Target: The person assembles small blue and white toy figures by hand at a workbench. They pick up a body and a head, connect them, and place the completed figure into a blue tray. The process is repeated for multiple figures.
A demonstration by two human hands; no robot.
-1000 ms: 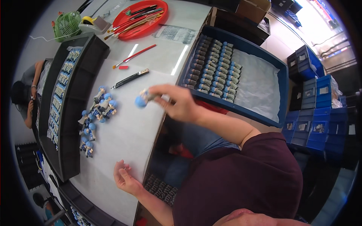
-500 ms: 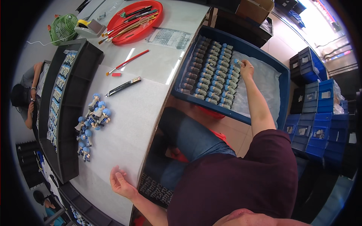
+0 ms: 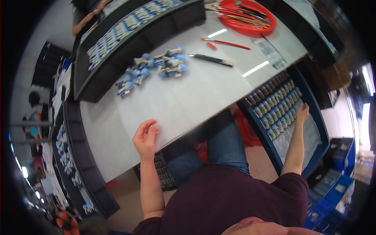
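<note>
1. The right hand (image 3: pixel 302 113) is inside the blue plastic tray (image 3: pixel 261 137), fingers bent at a row's end — I can't tell if it holds anything.
2. The left hand (image 3: pixel 146 139) is half open, fingers softly curled, near the front edge of the white, flat-topped table (image 3: pixel 188 109). It looks empty.
3. Small figures with light blue tops and grey bodies (image 3: pixel 270 109) lie in rows in the tray.
4. More blue-topped figures (image 3: pixel 171 64) make a loose pile on the table.
5. The step seems to be lining up figures — the next move calls for gentle fingers and straight rows.
</note>
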